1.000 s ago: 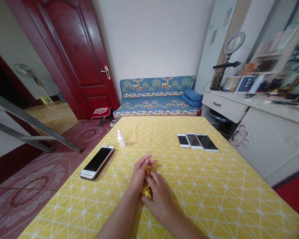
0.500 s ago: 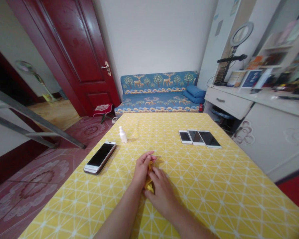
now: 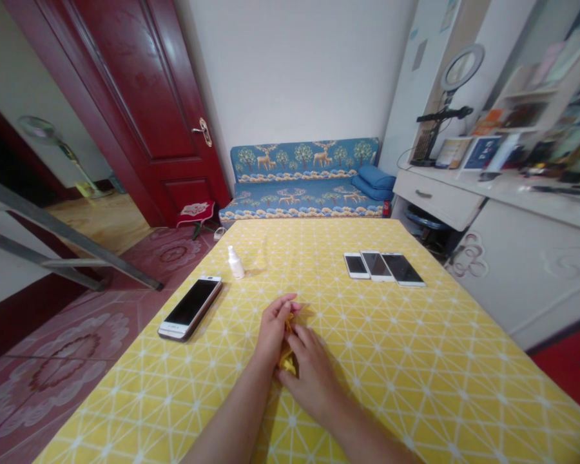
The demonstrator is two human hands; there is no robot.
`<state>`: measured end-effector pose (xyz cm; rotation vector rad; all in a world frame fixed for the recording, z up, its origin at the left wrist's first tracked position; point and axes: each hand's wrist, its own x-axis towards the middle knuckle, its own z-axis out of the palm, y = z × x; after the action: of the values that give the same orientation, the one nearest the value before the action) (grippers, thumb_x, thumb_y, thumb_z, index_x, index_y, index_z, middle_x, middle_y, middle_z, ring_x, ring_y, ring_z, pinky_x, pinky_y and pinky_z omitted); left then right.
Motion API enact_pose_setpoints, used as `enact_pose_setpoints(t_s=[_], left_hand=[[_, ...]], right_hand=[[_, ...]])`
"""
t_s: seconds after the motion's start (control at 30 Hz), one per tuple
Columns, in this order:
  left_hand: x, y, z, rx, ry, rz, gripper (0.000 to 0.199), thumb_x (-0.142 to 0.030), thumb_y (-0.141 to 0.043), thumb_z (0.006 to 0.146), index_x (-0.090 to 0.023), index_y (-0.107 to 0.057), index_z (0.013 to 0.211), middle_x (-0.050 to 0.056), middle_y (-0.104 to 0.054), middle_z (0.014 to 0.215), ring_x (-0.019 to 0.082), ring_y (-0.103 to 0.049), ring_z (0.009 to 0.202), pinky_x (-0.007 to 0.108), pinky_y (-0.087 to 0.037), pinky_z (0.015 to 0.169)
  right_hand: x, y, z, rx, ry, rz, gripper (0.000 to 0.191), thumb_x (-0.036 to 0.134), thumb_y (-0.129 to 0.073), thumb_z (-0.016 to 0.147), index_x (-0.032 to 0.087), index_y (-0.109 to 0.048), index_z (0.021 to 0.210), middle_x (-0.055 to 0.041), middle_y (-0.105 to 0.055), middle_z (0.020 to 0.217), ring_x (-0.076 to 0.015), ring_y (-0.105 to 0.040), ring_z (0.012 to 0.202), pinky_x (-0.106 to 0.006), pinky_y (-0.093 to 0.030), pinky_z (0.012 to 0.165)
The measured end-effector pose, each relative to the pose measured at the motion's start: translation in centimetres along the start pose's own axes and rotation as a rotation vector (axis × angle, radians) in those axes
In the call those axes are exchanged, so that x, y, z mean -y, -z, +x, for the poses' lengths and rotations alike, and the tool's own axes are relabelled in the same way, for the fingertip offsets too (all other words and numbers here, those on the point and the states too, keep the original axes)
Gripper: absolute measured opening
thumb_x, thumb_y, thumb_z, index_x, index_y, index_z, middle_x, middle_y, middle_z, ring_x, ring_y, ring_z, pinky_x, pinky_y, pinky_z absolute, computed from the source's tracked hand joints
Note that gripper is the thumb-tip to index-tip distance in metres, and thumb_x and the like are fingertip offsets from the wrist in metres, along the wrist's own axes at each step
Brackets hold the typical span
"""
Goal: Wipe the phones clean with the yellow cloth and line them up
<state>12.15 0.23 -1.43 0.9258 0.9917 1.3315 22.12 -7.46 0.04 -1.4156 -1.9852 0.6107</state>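
My left hand (image 3: 273,328) and my right hand (image 3: 312,377) meet low in the middle of the view, pinching a small crumpled yellow piece (image 3: 287,362) of paper or cloth between them. My fingers hide most of it, so its shape and material are hard to tell. Both hands rest just above a yellow tablecloth (image 3: 406,367) with a white lattice pattern. Left of my hands lies a white-framed smartphone (image 3: 190,308), screen up. Beyond it stands a small white spray bottle (image 3: 235,263). Farther right, several phones (image 3: 379,267) lie side by side, overlapping slightly.
A blue deer-patterned sofa (image 3: 302,180) stands beyond the table's far edge, beside a dark red door (image 3: 140,109). On the right are a white drawer cabinet (image 3: 437,198) and a ring light (image 3: 461,67). A metal ladder (image 3: 53,248) leans at left.
The whole view has shifted slightly as my head moved. My hands stay together around the yellow piece, with no clear change in their grip.
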Motion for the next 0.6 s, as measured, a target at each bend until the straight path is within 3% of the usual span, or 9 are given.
enact_pose_setpoints(t_s=[0.6], left_hand=[[-0.28,0.04,-0.42,-0.010,0.027,-0.050,0.035,-0.034,-0.070,0.073,-0.015,-0.068,0.102,0.007,-0.071,0.085,0.016,-0.063,0.080,0.027,-0.045,0.078]], right_hand=[[-0.05,-0.15,-0.04,0.007,0.001,-0.022,0.054,0.019,-0.062,0.072,0.021,-0.054,0.126,-0.0076,-0.049,0.133,-0.0247,-0.041,0.124,-0.039,-0.030,0.109]])
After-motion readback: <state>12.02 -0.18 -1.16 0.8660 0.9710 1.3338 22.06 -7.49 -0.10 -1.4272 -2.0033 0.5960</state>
